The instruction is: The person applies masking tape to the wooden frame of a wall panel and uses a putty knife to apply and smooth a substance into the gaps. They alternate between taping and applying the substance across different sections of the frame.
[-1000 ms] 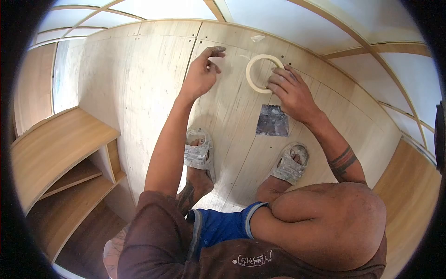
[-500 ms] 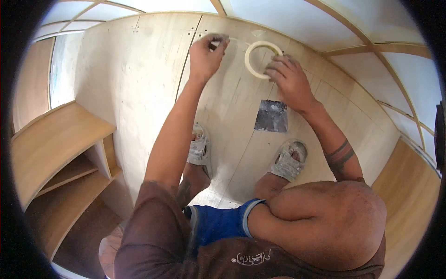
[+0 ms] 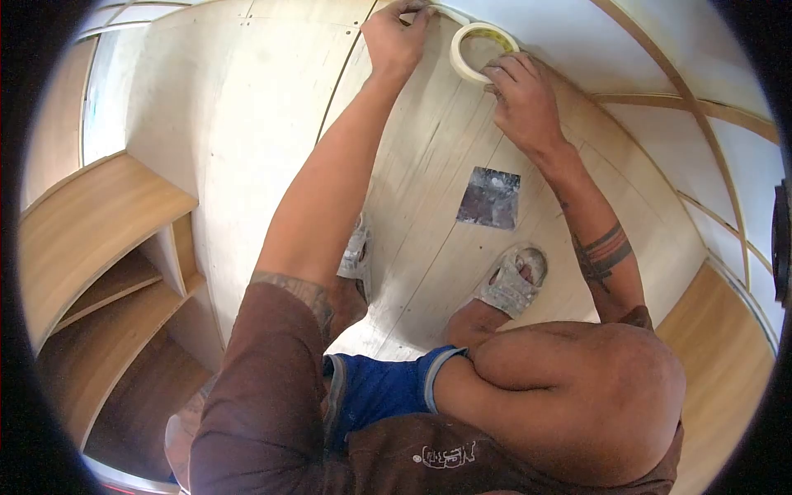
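A cream roll of masking tape [image 3: 462, 66] is gripped at its lower right by my right hand [image 3: 525, 95]. From the roll's top a short strip of tape [image 3: 450, 12] stretches left to my left hand [image 3: 398, 37]. The left thumb and fingertips are pinched on that strip near the top edge of the view. Both hands are close to where the pale wooden boards meet the white panelled surface. Below the right hand, a dark, paint-smeared square sheet [image 3: 488, 198] lies on the boards.
My feet in stained sandals [image 3: 513, 280] rest on the pale wooden boards [image 3: 396, 206]. A wooden shelf unit [image 3: 107, 210] stands at left. White panels with wooden strips [image 3: 660, 148] run along the upper right. A wooden panel [image 3: 718, 330] is at lower right.
Both hands have moved up and slightly right in the view, bringing the tape roll and strip toward the panelled edge. The strip remains stretched between them.
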Tool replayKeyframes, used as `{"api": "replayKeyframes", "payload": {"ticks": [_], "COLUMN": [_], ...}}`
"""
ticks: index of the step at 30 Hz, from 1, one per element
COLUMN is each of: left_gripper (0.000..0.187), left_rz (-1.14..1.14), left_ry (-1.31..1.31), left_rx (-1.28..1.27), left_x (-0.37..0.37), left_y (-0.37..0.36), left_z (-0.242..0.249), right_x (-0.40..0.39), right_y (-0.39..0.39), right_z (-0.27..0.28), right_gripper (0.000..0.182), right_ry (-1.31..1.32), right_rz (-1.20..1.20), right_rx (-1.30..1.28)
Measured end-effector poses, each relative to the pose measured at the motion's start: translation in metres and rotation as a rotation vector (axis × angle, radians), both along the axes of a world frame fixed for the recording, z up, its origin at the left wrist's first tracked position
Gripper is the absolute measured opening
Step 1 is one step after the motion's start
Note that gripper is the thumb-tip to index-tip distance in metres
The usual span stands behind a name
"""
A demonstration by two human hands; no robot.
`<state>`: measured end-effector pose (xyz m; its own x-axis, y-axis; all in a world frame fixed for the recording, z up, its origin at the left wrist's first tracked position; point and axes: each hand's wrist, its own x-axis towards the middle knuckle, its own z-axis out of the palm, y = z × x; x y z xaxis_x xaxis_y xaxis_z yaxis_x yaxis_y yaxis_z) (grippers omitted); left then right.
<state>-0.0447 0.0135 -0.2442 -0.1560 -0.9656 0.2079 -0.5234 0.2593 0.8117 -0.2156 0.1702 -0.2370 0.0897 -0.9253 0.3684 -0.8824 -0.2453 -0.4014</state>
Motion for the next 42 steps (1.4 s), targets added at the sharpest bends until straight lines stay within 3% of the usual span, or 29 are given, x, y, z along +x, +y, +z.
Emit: {"api": "replayKeyframes", "payload": {"ticks": [19, 21, 25, 27, 36, 42], "left_gripper": [0.023, 0.023, 0.016, 0.027, 0.023, 0.026], "left_rz": [0.105, 0.108, 0.101, 0.106, 0.064, 0.146], "left_ry": [0.103, 0.069, 0.020, -0.050, -0.138, -0.258], "left_rx": [-0.010, -0.099, -0.046, -0.174, -0.304, -0.179], "left_x": [-0.016, -0.017, -0.016, -0.014, -0.012, -0.009], "left_y": [0.016, 0.015, 0.014, 0.009, 0.003, 0.000], "left_z": [0.005, 0.003, 0.000, -0.005, -0.002, 0.002], "right_x": [0.007, 0.008, 0.007, 0.007, 0.008, 0.011], "right_y": [0.001, 0.000, 0.000, -0.001, 0.000, 0.000], "right_z": [0.002, 0.002, 0.000, 0.000, -0.002, 0.000], "right_gripper": [0.037, 0.036, 0.035, 0.035, 0.036, 0.034], "right_ry": [0.049, 0.050, 0.046, 0.056, 0.054, 0.076], "right_rz": [-0.050, -0.053, -0.054, -0.055, -0.061, -0.077], "right_rx": [-0.023, -0.017, -0.043, -0.058, -0.028, -0.027]}}
